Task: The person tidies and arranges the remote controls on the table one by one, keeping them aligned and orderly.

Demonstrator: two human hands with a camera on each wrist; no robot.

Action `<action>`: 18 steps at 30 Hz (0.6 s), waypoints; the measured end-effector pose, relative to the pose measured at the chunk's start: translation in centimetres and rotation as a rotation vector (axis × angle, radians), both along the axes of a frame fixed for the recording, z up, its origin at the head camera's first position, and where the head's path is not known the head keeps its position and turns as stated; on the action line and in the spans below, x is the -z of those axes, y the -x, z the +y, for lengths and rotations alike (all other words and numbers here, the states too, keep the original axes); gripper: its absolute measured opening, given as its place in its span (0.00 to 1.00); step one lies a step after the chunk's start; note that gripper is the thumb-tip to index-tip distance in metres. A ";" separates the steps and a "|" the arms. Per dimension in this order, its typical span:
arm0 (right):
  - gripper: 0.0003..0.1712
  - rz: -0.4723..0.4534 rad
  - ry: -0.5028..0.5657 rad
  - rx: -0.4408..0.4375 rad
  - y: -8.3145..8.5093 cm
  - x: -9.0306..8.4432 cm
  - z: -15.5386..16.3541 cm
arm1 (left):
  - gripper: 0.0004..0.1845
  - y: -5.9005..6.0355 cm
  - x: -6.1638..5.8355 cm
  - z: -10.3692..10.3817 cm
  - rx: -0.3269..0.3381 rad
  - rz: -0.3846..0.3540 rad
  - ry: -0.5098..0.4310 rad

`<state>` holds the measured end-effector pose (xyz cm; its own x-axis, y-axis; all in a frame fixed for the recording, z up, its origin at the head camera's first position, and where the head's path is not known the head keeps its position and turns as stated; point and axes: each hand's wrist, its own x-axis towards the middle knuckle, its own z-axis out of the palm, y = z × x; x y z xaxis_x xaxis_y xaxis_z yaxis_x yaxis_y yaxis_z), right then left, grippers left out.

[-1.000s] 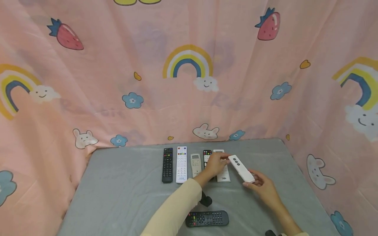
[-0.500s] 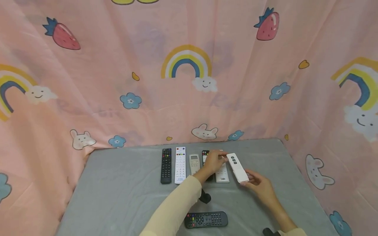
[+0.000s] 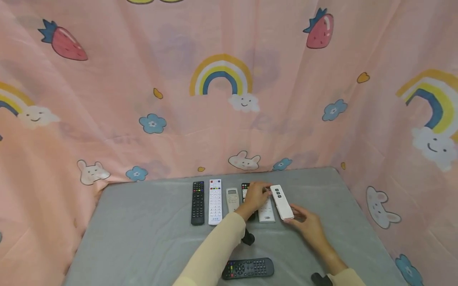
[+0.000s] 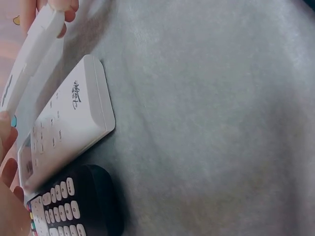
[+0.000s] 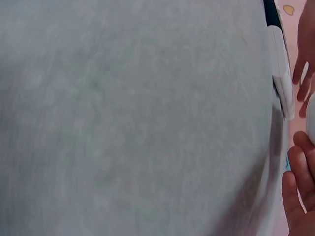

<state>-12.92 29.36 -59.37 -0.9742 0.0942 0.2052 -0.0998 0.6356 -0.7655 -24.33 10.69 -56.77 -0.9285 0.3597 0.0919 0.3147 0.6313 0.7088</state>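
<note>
The slim white remote [image 3: 281,201] under my fingers looks like smooth plastic with a slight sheen. The wider white remote [image 4: 66,128] beside it is matt plastic with printed lettering, and the black remote [image 4: 74,206] has rubbery-looking pale buttons. The desk [image 3: 143,230] wears a grey, soft, matt cloth. The pink curtain [image 3: 229,99] behind is thin printed fabric, creased.
</note>
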 end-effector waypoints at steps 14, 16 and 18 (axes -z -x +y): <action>0.37 -0.061 -0.003 -0.014 0.5 0.9 -0.7 | 0.18 0.7 0.4 0.8 0.039 0.056 0.189; 0.37 -0.048 -0.002 -0.015 0.7 1.0 -0.6 | 0.18 0.7 0.3 0.9 0.045 0.065 0.201; 0.37 -0.031 -0.010 -0.019 0.8 1.0 -0.4 | 0.18 0.8 0.2 0.9 0.055 0.071 0.209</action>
<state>-13.73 28.94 -60.40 -0.9817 0.0736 0.1757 -0.0883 0.6412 -0.7623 -25.12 11.60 -57.00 -0.9009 0.4277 0.0744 0.3971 0.7425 0.5395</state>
